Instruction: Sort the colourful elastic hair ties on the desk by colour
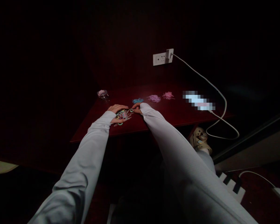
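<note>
A mixed pile of small coloured elastic bands (123, 115) lies near the front edge of the dark red table. My left hand (116, 109) curves around this pile, its fingers stretched along the far side and its thumb along the near side. At the pile's right edge, my right hand (137, 109) is closed in a pinch at a pale green band (132, 110). Behind the hands are three sorted-looking heaps: blue bands (137, 100), purple bands (154, 98) and pink bands (168, 95). The right fingertips are partly hidden.
A clear jar (103, 94) with something pale pink on top stands at the back left. A blurred-out bright device (198, 101) lies to the right, its white cable (204, 77) running to a wall socket (160, 58). A foot in a tan clog (199, 137) shows below the table (168, 113).
</note>
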Available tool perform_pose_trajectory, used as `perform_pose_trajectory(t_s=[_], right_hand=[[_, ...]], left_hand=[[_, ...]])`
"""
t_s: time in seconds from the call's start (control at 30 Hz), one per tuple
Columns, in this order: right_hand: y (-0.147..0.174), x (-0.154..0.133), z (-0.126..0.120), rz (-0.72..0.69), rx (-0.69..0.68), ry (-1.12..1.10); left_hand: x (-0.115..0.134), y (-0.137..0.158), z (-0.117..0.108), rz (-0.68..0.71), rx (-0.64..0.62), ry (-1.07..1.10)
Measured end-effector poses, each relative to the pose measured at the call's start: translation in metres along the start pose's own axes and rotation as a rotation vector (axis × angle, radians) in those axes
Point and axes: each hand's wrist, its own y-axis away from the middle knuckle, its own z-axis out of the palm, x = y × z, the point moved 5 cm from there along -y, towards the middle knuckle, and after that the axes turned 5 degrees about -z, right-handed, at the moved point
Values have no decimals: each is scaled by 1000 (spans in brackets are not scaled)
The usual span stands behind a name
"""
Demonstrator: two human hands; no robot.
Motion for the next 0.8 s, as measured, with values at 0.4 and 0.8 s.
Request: perform_pose_trajectory(t_s=[0.4,0.8], right_hand=[[-5,5,3,28,14,2],[-4,10,-3,24,76,60]], left_hand=[[-20,-6,-3,-131,85,96],[-31,-7,-5,-218,197,45]])
